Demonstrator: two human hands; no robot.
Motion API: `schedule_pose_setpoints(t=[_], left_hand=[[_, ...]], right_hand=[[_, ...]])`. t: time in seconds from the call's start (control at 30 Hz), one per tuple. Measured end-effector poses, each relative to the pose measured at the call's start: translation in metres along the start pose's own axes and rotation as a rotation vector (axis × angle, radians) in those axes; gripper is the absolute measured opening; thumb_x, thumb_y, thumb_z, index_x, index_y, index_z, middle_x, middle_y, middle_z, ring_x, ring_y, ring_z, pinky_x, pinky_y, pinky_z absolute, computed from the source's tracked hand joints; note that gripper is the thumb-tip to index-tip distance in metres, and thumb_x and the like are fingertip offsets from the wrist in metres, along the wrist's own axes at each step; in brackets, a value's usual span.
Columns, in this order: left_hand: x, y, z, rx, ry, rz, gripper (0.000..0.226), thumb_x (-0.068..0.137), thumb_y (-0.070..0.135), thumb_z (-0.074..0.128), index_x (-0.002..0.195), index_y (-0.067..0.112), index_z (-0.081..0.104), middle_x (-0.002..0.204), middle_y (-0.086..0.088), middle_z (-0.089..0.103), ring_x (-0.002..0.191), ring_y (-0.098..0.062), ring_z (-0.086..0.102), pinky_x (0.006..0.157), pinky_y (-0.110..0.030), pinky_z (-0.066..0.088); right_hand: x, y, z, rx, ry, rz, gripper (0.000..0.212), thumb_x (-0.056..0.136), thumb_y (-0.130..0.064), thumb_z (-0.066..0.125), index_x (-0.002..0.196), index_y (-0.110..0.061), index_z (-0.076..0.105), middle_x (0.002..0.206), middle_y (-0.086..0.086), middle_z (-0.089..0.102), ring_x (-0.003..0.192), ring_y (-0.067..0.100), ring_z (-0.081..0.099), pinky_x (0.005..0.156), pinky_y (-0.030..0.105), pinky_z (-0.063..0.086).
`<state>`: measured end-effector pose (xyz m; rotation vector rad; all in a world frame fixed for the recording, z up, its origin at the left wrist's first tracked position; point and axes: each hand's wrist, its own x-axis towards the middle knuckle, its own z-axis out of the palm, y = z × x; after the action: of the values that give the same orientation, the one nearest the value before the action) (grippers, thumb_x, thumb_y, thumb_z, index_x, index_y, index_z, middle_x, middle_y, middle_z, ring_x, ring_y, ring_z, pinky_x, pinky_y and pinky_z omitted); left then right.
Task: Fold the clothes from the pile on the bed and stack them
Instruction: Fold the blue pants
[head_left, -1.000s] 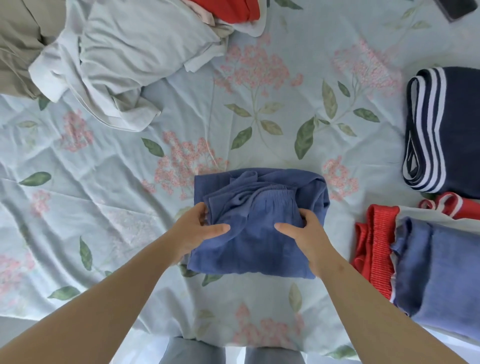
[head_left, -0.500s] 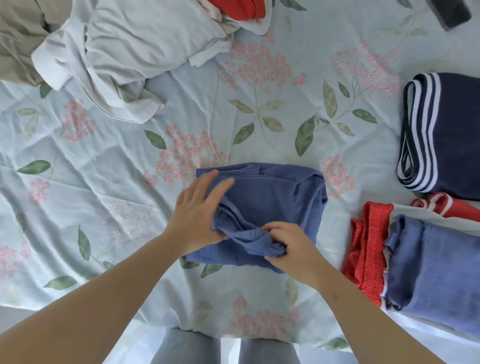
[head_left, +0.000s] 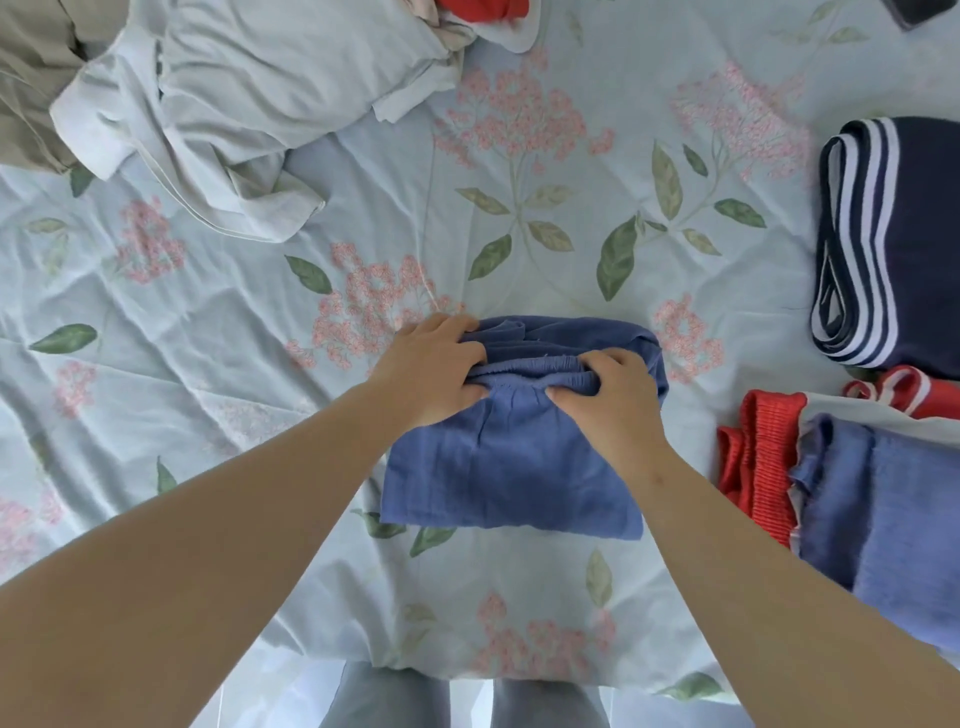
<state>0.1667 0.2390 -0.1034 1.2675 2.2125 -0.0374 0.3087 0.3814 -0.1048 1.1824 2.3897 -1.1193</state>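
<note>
While the left hand (head_left: 434, 364) and right hand (head_left: 615, 397) grip the bunched fold of the blue garment (head_left: 509, 467), the last fold seems underway, with flattening it for the stack (head_left: 893, 509) probably next.

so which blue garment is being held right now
The blue garment in the middle, gripped by the left hand and right hand. The other blue one lies untouched on the red clothes at right.

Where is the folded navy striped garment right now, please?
In the head view, the navy striped garment lies on the bedsheet at the far right, just beyond the red-and-blue folded stack.
</note>
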Motion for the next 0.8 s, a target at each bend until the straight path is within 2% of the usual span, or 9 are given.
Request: schedule_pose_setpoints(t=[0.1, 0.2, 0.27, 0.33, 0.4, 0.5, 0.6, 0.67, 0.8], left_hand=[[0.006, -0.001, 0.005, 0.009, -0.031, -0.058, 0.032, 0.092, 0.038, 0.050, 0.120, 0.022, 0.054, 0.126, 0.002, 0.049, 0.115, -0.022, 0.046, 0.097, -0.036, 0.032], [-0.003, -0.001, 0.005, 0.006, 0.189, -0.065, 0.028, 0.090, 0.029, 0.055, 0.117, 0.022, 0.056, 0.116, 0.000, 0.053, 0.103, -0.024, 0.053, 0.090, -0.034, 0.031], [-0.017, 0.002, 0.003, -0.020, 0.296, -0.055, 0.032, 0.085, 0.022, 0.061, 0.116, 0.019, 0.056, 0.113, -0.004, 0.054, 0.099, -0.027, 0.054, 0.089, -0.035, 0.031], [-0.031, 0.003, 0.005, -0.060, 0.247, 0.018, 0.050, 0.078, 0.024, 0.068, 0.124, 0.022, 0.050, 0.123, -0.002, 0.049, 0.111, -0.026, 0.048, 0.094, -0.036, 0.029], [-0.037, 0.002, 0.004, -0.333, 0.144, 0.090, 0.061, 0.072, 0.023, 0.071, 0.127, 0.027, 0.046, 0.136, 0.004, 0.038, 0.125, -0.019, 0.034, 0.099, -0.034, 0.026], [-0.020, 0.003, -0.006, -0.936, 0.093, -0.179, 0.049, 0.078, 0.021, 0.065, 0.121, 0.033, 0.046, 0.134, 0.003, 0.040, 0.125, -0.021, 0.040, 0.096, -0.033, 0.037], [0.009, 0.012, -0.003, -0.541, 0.070, -0.396, 0.052, 0.087, 0.032, 0.059, 0.134, 0.028, 0.038, 0.134, -0.001, 0.046, 0.120, -0.027, 0.047, 0.095, -0.041, 0.039], [0.019, 0.018, 0.005, -0.375, 0.063, -0.391, 0.030, 0.088, 0.025, 0.054, 0.118, 0.025, 0.051, 0.109, -0.003, 0.059, 0.104, -0.028, 0.055, 0.083, -0.034, 0.039], [0.005, -0.005, 0.005, -0.623, 0.380, -0.478, 0.011, 0.085, 0.019, 0.056, 0.088, 0.025, 0.065, 0.075, 0.009, 0.058, 0.070, -0.013, 0.051, 0.060, -0.017, 0.039]], right_hand=[[0.013, 0.000, 0.008, -0.004, -0.055, -0.001, 0.017, 0.082, -0.020, 0.067, 0.092, -0.014, 0.054, 0.112, 0.011, 0.055, 0.094, 0.023, 0.052, 0.067, 0.024, 0.039], [0.012, -0.002, 0.010, 0.057, -0.009, -0.001, 0.019, 0.083, -0.012, 0.063, 0.095, -0.019, 0.049, 0.089, 0.000, 0.057, 0.079, 0.018, 0.052, 0.051, 0.013, 0.030], [0.001, -0.005, 0.004, 0.124, 0.008, -0.003, 0.032, 0.083, -0.010, 0.064, 0.108, -0.021, 0.048, 0.079, -0.013, 0.051, 0.076, 0.016, 0.054, 0.055, 0.012, 0.037], [-0.015, -0.008, -0.003, 0.093, -0.048, -0.087, 0.036, 0.080, -0.006, 0.063, 0.111, -0.023, 0.053, 0.076, -0.010, 0.054, 0.073, 0.015, 0.055, 0.061, 0.021, 0.043], [-0.036, -0.008, -0.011, -0.139, -0.134, -0.286, 0.024, 0.073, -0.003, 0.059, 0.087, -0.022, 0.062, 0.072, -0.003, 0.058, 0.071, 0.020, 0.053, 0.059, 0.033, 0.037], [-0.067, -0.002, -0.015, -0.284, -0.259, -0.473, 0.019, 0.066, -0.003, 0.061, 0.075, -0.017, 0.070, 0.084, -0.002, 0.064, 0.085, 0.027, 0.056, 0.067, 0.034, 0.039], [-0.083, 0.003, -0.013, -0.231, -0.450, -0.378, 0.017, 0.073, -0.002, 0.056, 0.078, -0.016, 0.066, 0.104, -0.007, 0.066, 0.104, 0.021, 0.054, 0.088, 0.034, 0.040], [-0.082, 0.007, -0.011, -0.247, -0.516, -0.309, 0.020, 0.073, -0.001, 0.051, 0.077, -0.019, 0.060, 0.098, -0.005, 0.066, 0.100, 0.020, 0.056, 0.086, 0.030, 0.041], [-0.082, 0.009, -0.013, -0.175, -0.474, -0.225, 0.024, 0.073, 0.002, 0.051, 0.086, -0.016, 0.062, 0.098, -0.003, 0.065, 0.097, 0.019, 0.054, 0.085, 0.035, 0.043]])
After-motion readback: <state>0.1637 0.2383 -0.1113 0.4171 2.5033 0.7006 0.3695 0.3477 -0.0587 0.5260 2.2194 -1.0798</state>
